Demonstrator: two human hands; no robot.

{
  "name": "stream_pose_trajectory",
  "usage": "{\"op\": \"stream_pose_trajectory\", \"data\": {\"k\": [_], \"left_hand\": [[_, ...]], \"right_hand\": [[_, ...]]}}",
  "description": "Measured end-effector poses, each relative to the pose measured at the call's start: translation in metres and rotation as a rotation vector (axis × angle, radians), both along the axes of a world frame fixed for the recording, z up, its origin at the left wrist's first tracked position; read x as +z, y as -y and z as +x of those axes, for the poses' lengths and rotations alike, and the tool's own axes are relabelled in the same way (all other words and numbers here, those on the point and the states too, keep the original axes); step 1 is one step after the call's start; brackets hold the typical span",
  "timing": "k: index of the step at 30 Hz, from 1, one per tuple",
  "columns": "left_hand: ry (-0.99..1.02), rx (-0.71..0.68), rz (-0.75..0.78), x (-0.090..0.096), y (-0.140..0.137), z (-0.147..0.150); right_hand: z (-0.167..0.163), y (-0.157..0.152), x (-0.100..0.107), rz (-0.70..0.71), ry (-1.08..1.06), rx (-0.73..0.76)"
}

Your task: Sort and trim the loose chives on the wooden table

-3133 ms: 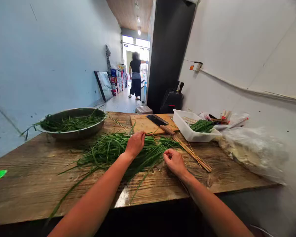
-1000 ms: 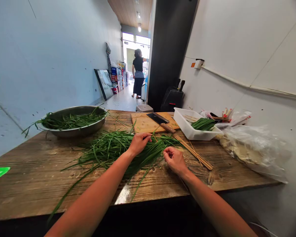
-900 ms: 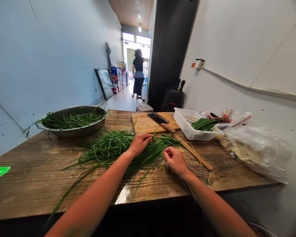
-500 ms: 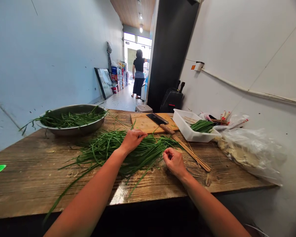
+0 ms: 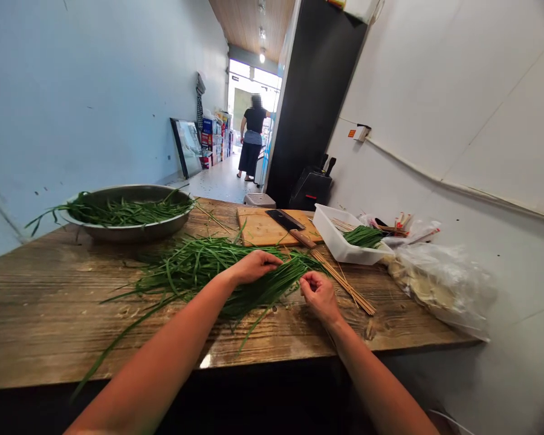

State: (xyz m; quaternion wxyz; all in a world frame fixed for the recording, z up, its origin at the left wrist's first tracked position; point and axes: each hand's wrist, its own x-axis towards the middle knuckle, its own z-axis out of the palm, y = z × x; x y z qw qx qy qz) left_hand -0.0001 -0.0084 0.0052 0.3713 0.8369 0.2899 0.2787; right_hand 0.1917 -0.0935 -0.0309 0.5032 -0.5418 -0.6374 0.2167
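A loose pile of long green garlic chives (image 5: 199, 260) lies across the middle of the wooden table (image 5: 163, 338). My left hand (image 5: 256, 266) is over the right part of the pile, its fingers bent together at the chives; the thumb is mostly hidden. Just right of it, by the cut ends, my right hand (image 5: 320, 296) is closed in a pinch with curled fingers. What sits in that pinch, if anything, is too small to make out. A bundle of thin bamboo skewers (image 5: 347, 284) lies beyond my right hand, near the cleaver's wooden handle (image 5: 303, 238).
At the back left stands a metal basin (image 5: 131, 232) of chives. The cleaver (image 5: 281, 219) rests on a cutting board (image 5: 254, 226). To the right are a white plastic tub (image 5: 344, 248) holding chives and skewers, and a clear plastic bag (image 5: 444, 284). A person (image 5: 252, 133) stands far off by the doorway.
My left hand has moved down and to the right, onto the chives near my right hand. The right hand keeps its pinch almost in place. The view has shifted slightly.
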Motion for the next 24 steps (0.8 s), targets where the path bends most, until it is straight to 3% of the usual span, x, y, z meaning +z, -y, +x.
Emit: {"op": "stream_pose_trajectory", "data": {"k": [3,14,19,24], "left_hand": [[0.006,0.032,0.019,-0.003,-0.001,-0.004],[0.002,0.469,0.242,-0.003,-0.011,-0.014],[0.001,0.570,0.231,-0.004,-0.009,-0.019],[-0.183,0.627,0.394,-0.001,-0.004,-0.023]], "right_hand": [[0.000,0.000,-0.001,-0.019,-0.022,0.003],[0.004,-0.005,-0.009,-0.057,-0.002,-0.029],[0.000,-0.007,-0.011,-0.053,0.027,-0.049],[-0.001,-0.019,-0.021,-0.027,0.035,-0.106]]}}
